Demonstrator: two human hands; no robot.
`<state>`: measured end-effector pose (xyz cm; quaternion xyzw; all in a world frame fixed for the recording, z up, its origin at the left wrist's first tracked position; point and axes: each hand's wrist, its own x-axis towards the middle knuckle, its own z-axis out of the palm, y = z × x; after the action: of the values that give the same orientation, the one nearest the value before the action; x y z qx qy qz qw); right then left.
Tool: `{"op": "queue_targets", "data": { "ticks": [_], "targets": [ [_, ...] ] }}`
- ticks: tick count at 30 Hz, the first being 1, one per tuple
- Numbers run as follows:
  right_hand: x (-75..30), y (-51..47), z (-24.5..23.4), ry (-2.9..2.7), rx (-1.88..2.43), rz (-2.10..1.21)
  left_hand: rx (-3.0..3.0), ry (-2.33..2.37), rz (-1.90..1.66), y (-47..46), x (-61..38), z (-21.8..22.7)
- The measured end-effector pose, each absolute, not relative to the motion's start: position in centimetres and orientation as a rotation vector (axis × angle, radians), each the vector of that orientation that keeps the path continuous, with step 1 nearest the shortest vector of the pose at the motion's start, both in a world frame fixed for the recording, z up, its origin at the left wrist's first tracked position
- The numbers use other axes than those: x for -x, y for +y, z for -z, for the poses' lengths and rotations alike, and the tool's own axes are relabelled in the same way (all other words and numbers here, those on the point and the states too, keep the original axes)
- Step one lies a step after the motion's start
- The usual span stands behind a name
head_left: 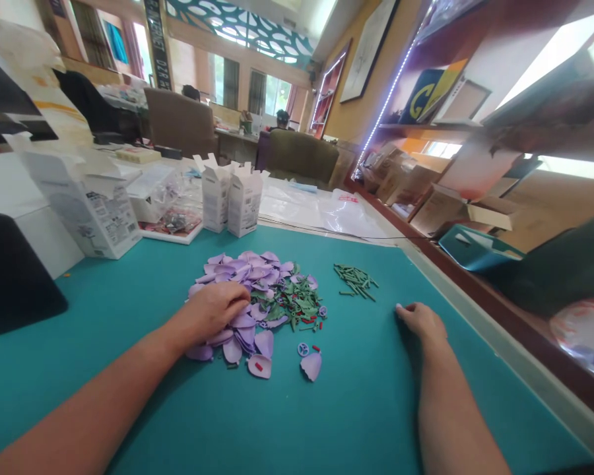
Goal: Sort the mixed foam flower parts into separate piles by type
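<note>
While left hand (215, 310) lies palm-down on purple petal pile (247, 270), fingers curled, grip unclear, right hand (420, 320) rests loosely flat and empty on teal desk (366, 396) right of pile; green stems (355, 280) far-right of pile.

Loose purple petal pile (250, 297) on teal mat (376, 396)

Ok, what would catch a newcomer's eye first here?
The heap of purple petals in the middle of the teal mat, with the left hand resting on it. Right of it lies a small bundle of green sticks, and the right hand rests on the mat nearby.
</note>
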<state>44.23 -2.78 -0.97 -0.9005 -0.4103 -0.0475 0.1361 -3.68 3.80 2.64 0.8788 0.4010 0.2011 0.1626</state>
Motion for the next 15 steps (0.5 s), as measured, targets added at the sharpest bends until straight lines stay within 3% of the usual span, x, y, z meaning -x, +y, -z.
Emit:
{"op": "queue_targets", "data": {
  "ticks": [4,10,15],
  "targets": [
    [-41.3,-1.7,0.7,-1.38,2.475,0.188,-2.504,1.139,-0.581,3.8,3.8,-2.6],
    [-35.7,0.9,2.8,-2.021,1.982,-0.068,-2.506,1.154,-0.604,3.9,3.9,-2.5],
    [-35.8,2.0,4.0,-1.993,1.876,0.053,-2.536,1.133,-0.588,4.0,3.9,-2.3]
  ]
}}
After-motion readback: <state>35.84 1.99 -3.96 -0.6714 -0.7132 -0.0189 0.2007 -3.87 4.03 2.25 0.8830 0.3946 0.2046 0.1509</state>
